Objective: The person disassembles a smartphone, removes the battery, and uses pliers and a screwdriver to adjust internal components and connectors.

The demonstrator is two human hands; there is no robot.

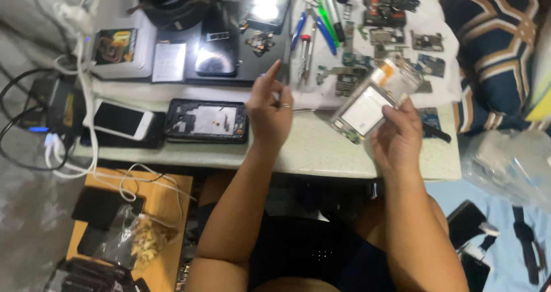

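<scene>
Right hand (398,136) grips a flat rectangular phone frame (363,109) w/ pale shiny panel, tilted above the smooth pale worktop (321,148), near its front edge. Left hand (268,109) holds nothing, loosely curled, index finger up, just right of an opened black phone shell (206,120). Bare circuit boards (402,39) lie behind on white cloth.

Dim, soft indoor light, glare on a phone screen (265,8) up top, slight blur throughout, corners darker.
</scene>
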